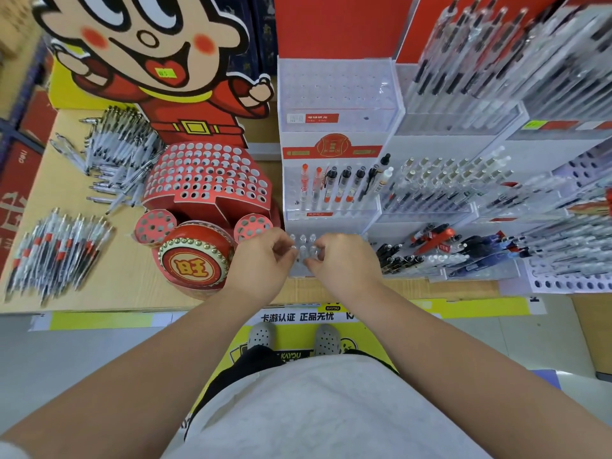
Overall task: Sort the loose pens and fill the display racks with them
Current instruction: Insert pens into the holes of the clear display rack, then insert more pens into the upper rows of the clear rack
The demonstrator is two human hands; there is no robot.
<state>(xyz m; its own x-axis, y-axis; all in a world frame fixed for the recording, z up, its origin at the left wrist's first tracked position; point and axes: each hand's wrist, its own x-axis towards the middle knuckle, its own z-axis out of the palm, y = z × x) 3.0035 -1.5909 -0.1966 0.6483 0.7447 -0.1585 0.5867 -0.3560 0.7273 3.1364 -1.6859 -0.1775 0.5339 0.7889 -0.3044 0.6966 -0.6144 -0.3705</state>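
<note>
Table (126,279): loose pens (112,160) heaped at left, well apart from work. Clear tiered rack (334,134): front tier part-filled. Left hand (261,260): pinches clear pen (303,250) top there. Right hand (344,260): fingers curled alongside; hold unclear. Advice: seat upright, one pen per hole, adjacent rows.

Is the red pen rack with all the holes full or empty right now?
Empty. Every hole in the red rack shows open, with no pen standing in it; loose pens lie piled beside it.
</note>
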